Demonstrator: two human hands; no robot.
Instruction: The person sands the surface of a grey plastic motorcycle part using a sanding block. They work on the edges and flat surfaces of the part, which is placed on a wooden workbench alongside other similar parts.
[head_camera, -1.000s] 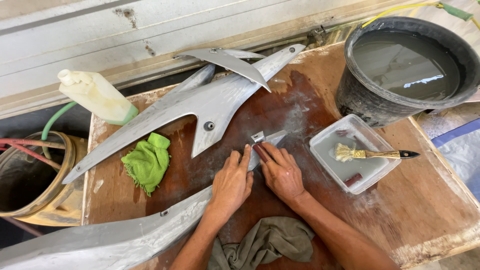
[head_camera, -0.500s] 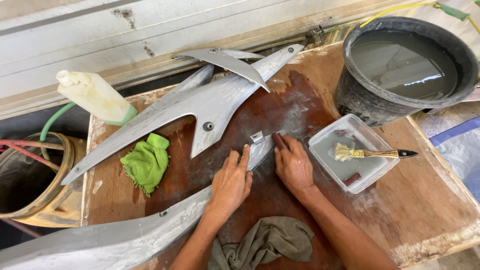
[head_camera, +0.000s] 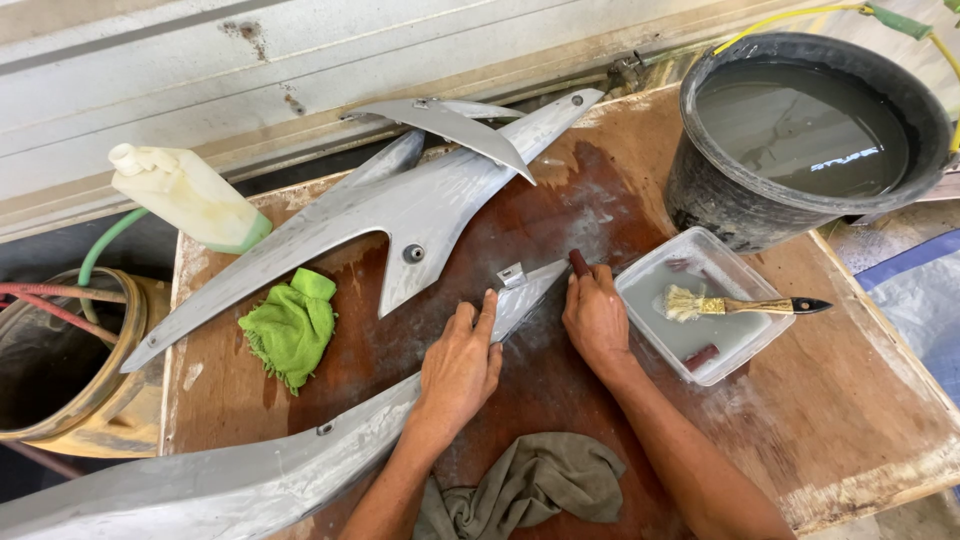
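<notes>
The left hand (head_camera: 460, 362) lay flat on the long grey panel (head_camera: 300, 460), fingers spread, pinning it to the wooden table (head_camera: 860, 400) just short of its pointed tip. The right hand (head_camera: 595, 318) was closed around a small dark red sanding piece (head_camera: 579, 262), pressed down right beside that tip.

The panel under both hands looked dull and streaked with pale slurry — rubbed along much of its length, as far as could be judged. The wet patch around the grip suggested the tip was the part in hand. How much remained could not be told.

Just right of the gripping hand sat a clear tray (head_camera: 740, 335) of cloudy water with a brush (head_camera: 735, 306) — beyond it, a black bucket (head_camera: 720, 210).
</notes>
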